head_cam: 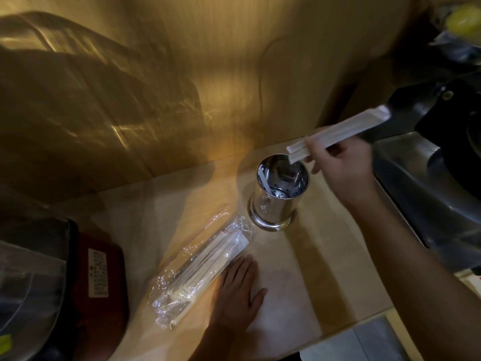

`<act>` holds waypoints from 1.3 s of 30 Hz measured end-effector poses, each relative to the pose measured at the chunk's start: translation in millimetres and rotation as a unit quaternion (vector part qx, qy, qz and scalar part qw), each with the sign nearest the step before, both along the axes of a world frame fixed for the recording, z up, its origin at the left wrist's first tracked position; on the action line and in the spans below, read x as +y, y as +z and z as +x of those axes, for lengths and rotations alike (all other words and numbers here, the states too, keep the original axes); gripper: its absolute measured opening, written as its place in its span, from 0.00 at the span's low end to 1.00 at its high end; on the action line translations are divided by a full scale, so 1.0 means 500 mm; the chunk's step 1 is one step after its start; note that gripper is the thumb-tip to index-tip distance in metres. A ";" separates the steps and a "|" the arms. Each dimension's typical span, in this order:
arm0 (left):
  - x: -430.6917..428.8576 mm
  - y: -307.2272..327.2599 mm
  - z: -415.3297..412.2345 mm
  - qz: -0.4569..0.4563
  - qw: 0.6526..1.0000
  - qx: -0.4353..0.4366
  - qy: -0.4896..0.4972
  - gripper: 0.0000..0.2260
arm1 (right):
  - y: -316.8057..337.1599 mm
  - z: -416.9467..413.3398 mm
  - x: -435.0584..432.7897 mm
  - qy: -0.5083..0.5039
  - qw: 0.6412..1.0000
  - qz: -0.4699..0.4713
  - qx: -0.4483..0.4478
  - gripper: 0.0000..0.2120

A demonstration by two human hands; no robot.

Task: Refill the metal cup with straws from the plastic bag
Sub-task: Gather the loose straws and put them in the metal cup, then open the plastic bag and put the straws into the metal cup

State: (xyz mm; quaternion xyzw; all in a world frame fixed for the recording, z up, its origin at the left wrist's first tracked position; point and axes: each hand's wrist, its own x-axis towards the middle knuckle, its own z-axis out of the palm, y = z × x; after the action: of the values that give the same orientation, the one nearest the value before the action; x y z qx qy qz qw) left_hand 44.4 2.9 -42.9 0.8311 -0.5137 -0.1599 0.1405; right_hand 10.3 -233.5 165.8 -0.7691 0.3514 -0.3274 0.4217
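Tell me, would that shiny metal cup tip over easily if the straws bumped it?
Probably not easily: the metal cup stands upright on a flared base wider than its body. It looks thin-walled and nearly empty, so likely light; a firm knock near its rim might slide it on the smooth counter.

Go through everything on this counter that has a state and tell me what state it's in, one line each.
metal cup: upright on the counter, nearly empty, one or two straws inside.
plastic bag: lying flat, open at the cup end, wrapped straws inside.
bundle of straws: held tilted, lower ends at the cup's rim, not yet dropped in.
right hand: closed around the bundle.
left hand: open, flat on the counter at the bag's edge.
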 end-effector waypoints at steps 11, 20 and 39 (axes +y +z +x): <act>0.003 -0.016 0.001 -0.016 1.000 -0.013 -0.002 0.25 | -0.085 0.035 -0.008 0.079 0.951 -0.062 0.294 0.01; 0.004 -0.015 0.000 -0.032 0.999 -0.016 0.003 0.24 | -0.055 0.037 -0.007 0.102 0.955 -0.046 0.273 0.05; 0.070 0.088 0.087 -0.138 0.967 0.006 0.214 0.12 | -0.177 0.158 0.183 0.384 0.855 -0.204 0.284 0.08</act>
State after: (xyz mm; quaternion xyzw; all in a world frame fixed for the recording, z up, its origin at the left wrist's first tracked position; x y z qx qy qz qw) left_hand 87.8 37.9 0.9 0.8932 -0.3404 -0.0587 0.2877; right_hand 89.3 -141.9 77.4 -0.9711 0.0584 0.0287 0.2296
